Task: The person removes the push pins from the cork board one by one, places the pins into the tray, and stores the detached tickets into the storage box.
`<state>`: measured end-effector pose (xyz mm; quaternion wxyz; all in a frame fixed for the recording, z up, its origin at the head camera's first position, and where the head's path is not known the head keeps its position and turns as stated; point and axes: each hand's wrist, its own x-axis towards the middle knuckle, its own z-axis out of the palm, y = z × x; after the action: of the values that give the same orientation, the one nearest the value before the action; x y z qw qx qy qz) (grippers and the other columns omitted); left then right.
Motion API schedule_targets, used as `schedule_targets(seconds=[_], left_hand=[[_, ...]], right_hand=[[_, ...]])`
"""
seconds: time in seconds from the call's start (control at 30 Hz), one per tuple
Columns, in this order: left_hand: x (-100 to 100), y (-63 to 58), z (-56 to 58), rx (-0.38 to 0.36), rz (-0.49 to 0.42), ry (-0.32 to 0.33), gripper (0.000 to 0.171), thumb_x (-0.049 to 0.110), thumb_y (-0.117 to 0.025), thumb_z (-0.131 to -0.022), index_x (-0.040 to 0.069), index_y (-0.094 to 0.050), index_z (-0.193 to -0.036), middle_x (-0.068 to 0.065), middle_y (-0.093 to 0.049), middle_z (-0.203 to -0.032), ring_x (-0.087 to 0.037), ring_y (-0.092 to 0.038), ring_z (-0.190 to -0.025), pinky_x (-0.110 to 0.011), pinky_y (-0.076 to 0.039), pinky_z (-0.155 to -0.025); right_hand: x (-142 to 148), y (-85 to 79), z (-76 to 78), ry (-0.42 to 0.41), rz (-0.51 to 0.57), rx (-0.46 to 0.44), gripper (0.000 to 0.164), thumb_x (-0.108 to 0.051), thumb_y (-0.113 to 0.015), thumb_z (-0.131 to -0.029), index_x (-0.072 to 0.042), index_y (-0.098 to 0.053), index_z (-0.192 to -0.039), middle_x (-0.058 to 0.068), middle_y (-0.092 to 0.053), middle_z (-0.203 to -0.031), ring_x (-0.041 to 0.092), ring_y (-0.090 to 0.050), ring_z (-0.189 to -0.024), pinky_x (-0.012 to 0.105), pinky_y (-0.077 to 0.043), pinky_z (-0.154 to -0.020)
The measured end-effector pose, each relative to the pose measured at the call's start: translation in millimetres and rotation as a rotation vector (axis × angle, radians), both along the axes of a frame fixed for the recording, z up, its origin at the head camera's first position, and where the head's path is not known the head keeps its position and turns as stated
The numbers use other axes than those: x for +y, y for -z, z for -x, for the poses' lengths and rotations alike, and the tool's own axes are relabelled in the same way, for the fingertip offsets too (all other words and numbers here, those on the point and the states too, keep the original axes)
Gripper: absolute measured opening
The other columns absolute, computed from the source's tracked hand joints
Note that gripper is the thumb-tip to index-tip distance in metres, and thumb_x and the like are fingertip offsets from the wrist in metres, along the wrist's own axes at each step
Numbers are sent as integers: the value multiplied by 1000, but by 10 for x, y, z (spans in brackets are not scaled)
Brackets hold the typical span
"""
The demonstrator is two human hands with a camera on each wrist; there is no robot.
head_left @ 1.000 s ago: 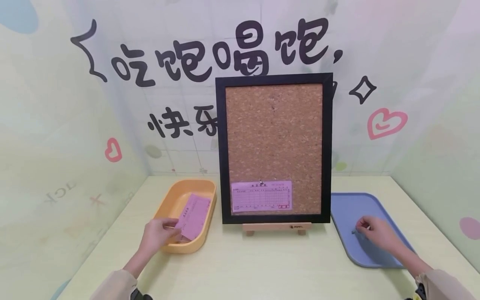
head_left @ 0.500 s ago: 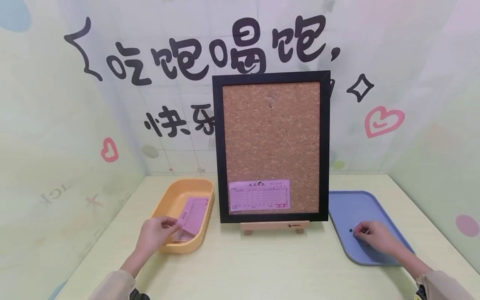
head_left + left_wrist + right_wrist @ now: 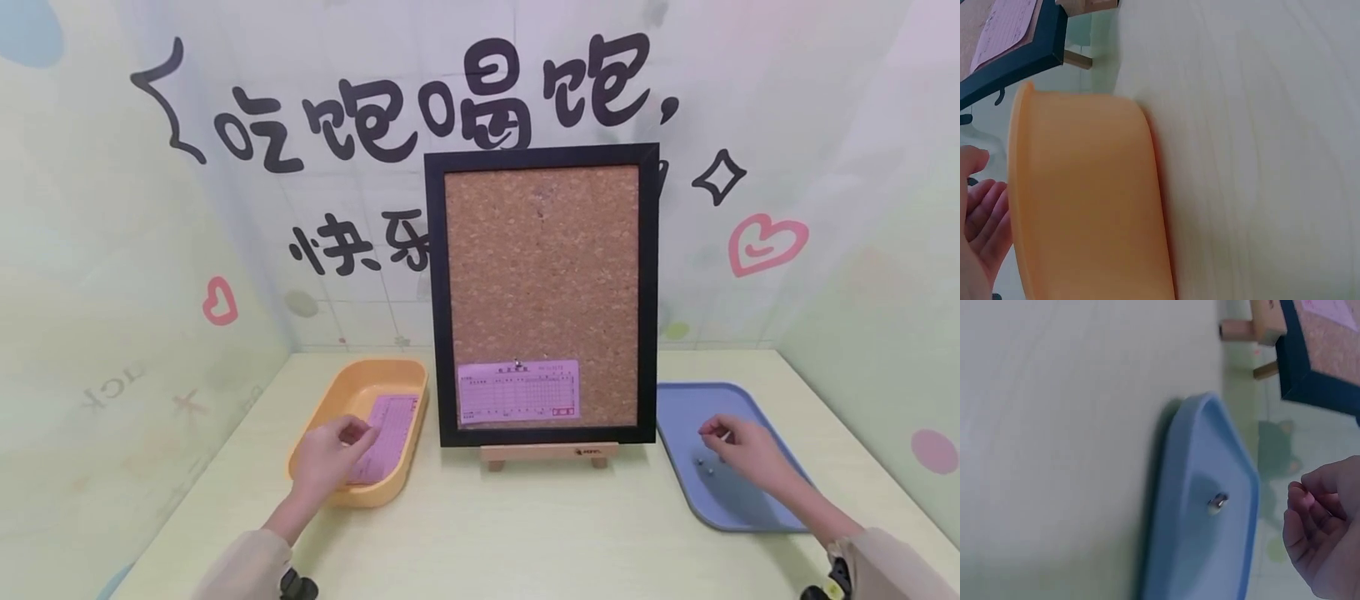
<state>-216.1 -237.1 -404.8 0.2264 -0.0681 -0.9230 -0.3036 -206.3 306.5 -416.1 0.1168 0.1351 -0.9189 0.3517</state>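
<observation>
My left hand (image 3: 326,458) hovers over the near left rim of an orange bin (image 3: 303,437), fingers loosely bent; in the left wrist view its thumb and fingers (image 3: 991,212) are apart with nothing between them. Pink-purple printed slips (image 3: 390,433) lie in the bin beside it. Above a blue tray (image 3: 697,417) I hold my right hand (image 3: 750,454), fingers loosely curled and thumb near the index fingertip; no object shows there. Under it several small pushpins (image 3: 701,462) rest on the tray, and the right wrist view shows a shiny pushpin (image 3: 1217,503).
Between bin and tray, a black-framed corkboard (image 3: 547,275) leans upright on a small wooden easel (image 3: 551,452). One printed slip (image 3: 517,392) is pinned at its lower left by a pushpin (image 3: 517,363). A printed backdrop (image 3: 360,50) stands behind the pale wooden table (image 3: 487,533).
My left hand has let go of the slip it was pinching, which now lies flat in the bin, and moved slightly up and right. The right hand has lifted off the tray, uncovering pushpins.
</observation>
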Motion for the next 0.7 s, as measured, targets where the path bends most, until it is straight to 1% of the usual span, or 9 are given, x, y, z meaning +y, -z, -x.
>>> schedule_targets(seconds=[0.13,0.17,0.23,0.3,0.43,0.5,0.53,0.6,0.7], left_hand=[[222,14,54,46,-51,71,23,18,-72,-77,3,-64,-92,-4,-64,-81,-15,-60,-72,-25,-52,-60],[284,10,61,45,-59,82,27,18,-72,-77,3,-63,-97,-5,-63,-85,-15,-60,-74,-25,-52,-62],[399,1,82,53,-83,104,33,16,-72,-76,3,-60,-103,-7,-61,-91,-17,-58,-79,-29,-53,-65],[504,-5,108,82,-97,134,40,16,-73,-75,2,-58,-109,-10,-59,-98,-20,-58,-84,-33,-53,-68],[665,-2,178,181,-66,181,52,15,-76,-72,0,-54,-117,-14,-58,-108,-25,-56,-91,-37,-51,-72],[724,5,210,208,-55,200,57,15,-76,-71,-1,-51,-120,-15,-56,-113,-27,-55,-95,-39,-50,-76],[752,5,224,208,-61,208,59,15,-76,-72,0,-49,-122,-15,-55,-116,-27,-54,-96,-40,-49,-78],[805,3,239,181,-84,223,61,15,-74,-74,2,-45,-126,-15,-51,-121,-28,-53,-101,-41,-49,-82],[870,1,256,155,-114,224,63,16,-73,-75,6,-43,-129,-14,-47,-125,-30,-52,-105,-42,-47,-87]], right_hand=[[-196,-135,64,-6,-9,26,6,0,-56,-84,2,-60,-88,7,-59,-73,6,-50,-54,22,-44,-46],[-245,-165,80,-10,-9,38,6,0,-56,-85,2,-60,-88,7,-59,-73,6,-50,-54,22,-43,-46],[-353,-220,108,-11,-9,92,5,1,-57,-84,0,-61,-87,5,-58,-71,3,-48,-53,22,-42,-45],[-453,-272,139,-8,-18,137,5,0,-57,-84,-1,-61,-87,3,-58,-71,1,-46,-54,22,-41,-45],[-639,-359,210,-20,-31,167,5,-2,-59,-84,-3,-62,-88,-1,-59,-72,2,-47,-57,22,-40,-46],[-722,-398,248,-40,-22,164,3,-4,-60,-85,-3,-61,-87,-1,-58,-71,4,-48,-58,22,-41,-48],[-762,-416,269,-50,-14,155,3,-4,-60,-85,-3,-61,-87,-1,-58,-71,5,-48,-58,22,-41,-48],[-842,-449,309,-70,6,141,3,-4,-60,-84,-2,-61,-87,0,-57,-70,7,-47,-57,22,-41,-48],[-958,-492,362,-96,35,104,4,-4,-60,-85,-2,-61,-88,1,-56,-69,10,-46,-57,22,-41,-47]])
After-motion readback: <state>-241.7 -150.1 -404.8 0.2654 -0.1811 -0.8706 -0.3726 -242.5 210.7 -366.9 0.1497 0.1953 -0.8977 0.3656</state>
